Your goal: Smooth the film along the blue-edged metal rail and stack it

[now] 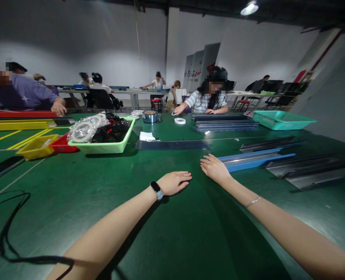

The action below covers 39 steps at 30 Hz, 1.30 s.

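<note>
My left hand (174, 182), with a smart band on the wrist, lies flat on the green tabletop (149, 233) with its fingers stretched out. To its right rests my right hand (214, 168), fingers extended and nothing held, close to the left end of a blue channel-shaped strip (248, 160). Whether the hand touches that strip I cannot tell. Beyond both hands lies a dark flat strip (172, 145), with a white paper piece (147, 136) at its far left edge.
A light green basket (105, 147) holds wrapped rolls and black items. Beside it stand a red bin (63, 144) and a yellow bin (39, 147). Dark strips (315, 169) lie at right; a teal basket (283, 120) stands behind. A black cable (6, 233) crosses my left forearm. Co-workers sit opposite.
</note>
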Each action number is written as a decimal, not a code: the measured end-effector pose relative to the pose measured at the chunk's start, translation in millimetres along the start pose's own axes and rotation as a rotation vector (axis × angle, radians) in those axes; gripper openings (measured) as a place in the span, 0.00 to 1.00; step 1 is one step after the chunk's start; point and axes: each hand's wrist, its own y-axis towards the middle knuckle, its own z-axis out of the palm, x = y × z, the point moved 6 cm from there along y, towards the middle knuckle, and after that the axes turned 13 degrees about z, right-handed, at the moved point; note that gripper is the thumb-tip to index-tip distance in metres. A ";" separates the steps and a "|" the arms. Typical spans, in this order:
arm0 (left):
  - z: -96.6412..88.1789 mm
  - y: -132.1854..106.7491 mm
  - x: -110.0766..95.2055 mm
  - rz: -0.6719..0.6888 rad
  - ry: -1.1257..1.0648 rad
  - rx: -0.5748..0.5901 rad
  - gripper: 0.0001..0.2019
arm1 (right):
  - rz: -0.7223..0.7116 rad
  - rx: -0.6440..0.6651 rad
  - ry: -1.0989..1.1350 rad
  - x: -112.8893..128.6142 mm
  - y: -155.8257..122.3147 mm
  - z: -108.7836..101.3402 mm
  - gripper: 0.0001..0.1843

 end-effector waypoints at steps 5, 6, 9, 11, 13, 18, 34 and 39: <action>-1.1 -0.6 0.4 -0.011 -0.019 -0.002 0.18 | -0.039 0.012 -0.073 -15.3 -3.2 6.0 0.15; -1.1 -0.6 0.6 -0.014 -0.020 -0.002 0.18 | -0.045 0.017 -0.086 -18.2 -3.3 6.6 0.15; -1.4 -0.3 0.8 -0.019 -0.021 -0.004 0.18 | -0.057 0.039 -0.127 -29.1 -4.3 9.3 0.15; -2.0 0.1 0.4 -0.021 -0.023 -0.006 0.18 | -0.052 0.058 -0.158 -38.6 -5.9 12.8 0.15; -2.9 0.3 -0.1 -0.022 -0.027 -0.010 0.18 | -0.034 0.076 -0.194 -49.6 -8.1 17.5 0.15; -4.1 0.0 0.1 -0.034 -0.035 -0.010 0.18 | 0.047 0.112 -0.267 -80.3 -14.0 31.1 0.15; -5.6 1.4 2.6 -0.024 -0.044 -0.010 0.18 | 0.317 0.209 -0.374 -189.7 -42.1 69.5 0.17; -5.9 1.5 3.2 -0.026 -0.052 -0.012 0.18 | 0.370 0.241 -0.375 -221.2 -52.6 77.5 0.21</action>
